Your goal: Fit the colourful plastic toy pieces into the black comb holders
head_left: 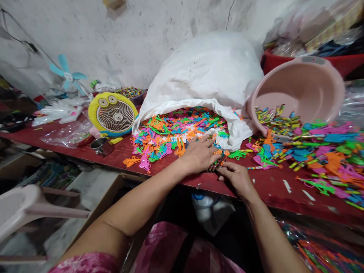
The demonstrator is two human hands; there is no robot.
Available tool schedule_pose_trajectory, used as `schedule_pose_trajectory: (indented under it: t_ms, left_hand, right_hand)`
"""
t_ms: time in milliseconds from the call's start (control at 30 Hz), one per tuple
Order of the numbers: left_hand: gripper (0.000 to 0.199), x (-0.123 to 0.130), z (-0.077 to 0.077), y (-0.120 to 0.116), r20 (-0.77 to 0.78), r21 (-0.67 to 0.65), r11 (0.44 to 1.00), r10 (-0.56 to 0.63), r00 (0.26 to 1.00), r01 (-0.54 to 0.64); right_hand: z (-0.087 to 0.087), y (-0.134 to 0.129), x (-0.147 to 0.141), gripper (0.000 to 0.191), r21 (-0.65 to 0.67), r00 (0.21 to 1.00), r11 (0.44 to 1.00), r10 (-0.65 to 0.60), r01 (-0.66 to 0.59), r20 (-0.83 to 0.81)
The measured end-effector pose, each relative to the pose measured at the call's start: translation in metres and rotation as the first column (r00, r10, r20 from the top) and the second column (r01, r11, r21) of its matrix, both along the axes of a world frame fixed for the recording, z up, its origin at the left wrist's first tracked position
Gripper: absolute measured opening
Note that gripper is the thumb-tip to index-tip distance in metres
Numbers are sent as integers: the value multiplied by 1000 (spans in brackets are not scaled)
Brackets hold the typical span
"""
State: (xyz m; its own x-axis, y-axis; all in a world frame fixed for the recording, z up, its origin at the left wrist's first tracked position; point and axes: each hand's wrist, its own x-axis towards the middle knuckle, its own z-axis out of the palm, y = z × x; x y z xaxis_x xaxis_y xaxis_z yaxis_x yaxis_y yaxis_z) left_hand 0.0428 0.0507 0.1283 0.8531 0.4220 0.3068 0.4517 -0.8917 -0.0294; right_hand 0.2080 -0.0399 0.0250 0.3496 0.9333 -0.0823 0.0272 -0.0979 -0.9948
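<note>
A white sack lies on the red table with its mouth toward me, spilling small colourful plastic pieces. My left hand rests over a small cluster of pieces at the sack's mouth, its fingers slightly spread; what lies under the palm is hidden. Just to the right, my right hand has thumb and fingertips pinched together at the near edge of that dark cluster. What the pinch holds is too small to name.
A pink basin lies tipped on its side, with striped sticks inside. More coloured pieces are heaped at the right. A yellow fan and a metal cup stand left on the table. A pale stool is at the lower left.
</note>
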Motion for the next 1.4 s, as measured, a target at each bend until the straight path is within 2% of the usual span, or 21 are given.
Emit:
schedule_pose_trajectory:
  t_ms: [167, 333, 467, 633, 800, 933, 1000, 1133, 1267, 1400]
  left_hand:
    - [39, 2, 1, -2, -17, 3, 1000, 16, 1000, -16]
    - [36, 2, 1, -3, -39, -16, 1000, 24, 999, -25]
    - [37, 3, -1, -2, -28, -15, 999, 38, 999, -39]
    - [36, 3, -4, -3, -1, 9, 999, 37, 999, -37]
    - [36, 2, -4, -3, -2, 5, 999, 37, 999, -37]
    - [35, 2, -5, -4, 8, 22, 999, 33, 999, -33]
    - [35, 2, -5, -5, 11, 23, 999, 39, 999, -39]
    - [36, 4, -3, -6, -4, 4, 999, 51, 999, -51]
    - [37, 4, -2, -6, -15, 1, 998, 56, 998, -56]
    - [37, 2, -4, -4, -5, 15, 1000, 20, 1000, -20]
  right_hand:
    - [2, -1, -5, 40, 14, 994, 998, -55, 54, 95]
    - [4, 2, -1, 43, -25, 1000, 999, -22, 22, 14]
    - [4, 2, -3, 39, 0, 993, 996, -84, 84, 81]
    - [3, 3, -7, 47, -28, 995, 997, -80, 79, -60]
    - [5, 2, -10, 41, 2, 992, 993, -119, 119, 51]
    - [8, 4, -9, 44, -61, 987, 994, -96, 89, -126]
    - [8, 4, -10, 46, -68, 978, 991, -123, 113, -166]
    - [1, 1, -18, 47, 6, 989, 992, -123, 124, -79]
    - [-1, -3, -16, 39, 76, 994, 997, -24, 16, 104]
    - [7, 1, 2, 35, 19, 965, 993, 110, -118, 238]
